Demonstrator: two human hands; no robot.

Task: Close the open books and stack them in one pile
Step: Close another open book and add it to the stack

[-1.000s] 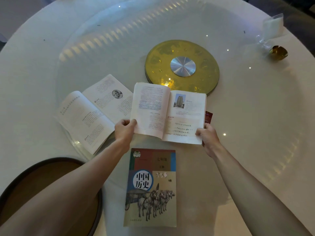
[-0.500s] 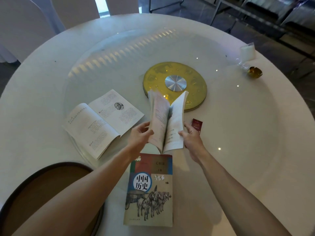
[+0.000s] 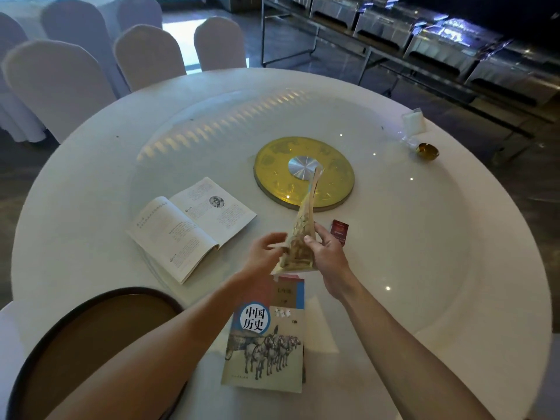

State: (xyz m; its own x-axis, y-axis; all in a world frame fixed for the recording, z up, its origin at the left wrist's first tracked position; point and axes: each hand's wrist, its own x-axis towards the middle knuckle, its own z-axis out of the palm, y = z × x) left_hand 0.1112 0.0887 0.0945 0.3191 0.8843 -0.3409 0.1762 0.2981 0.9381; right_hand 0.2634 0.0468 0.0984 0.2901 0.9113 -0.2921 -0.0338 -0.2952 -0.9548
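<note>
A round white bench with a gold turntable hub at its centre carries an open book lying flat at left and a closed history book at the near edge. Between them, raised above the bench, a third book stands nearly shut on end, its far pages fanning loose. The right hand has its fingers clamped on the cover; the left hand has fingers curled at the opposite side, and whether they truly grip cannot be told. A small red card lies just beside. The loose pages could fold or crease (a likely result if the covers are pressed together before the pages settle), leaving an uneven pile.
</note>
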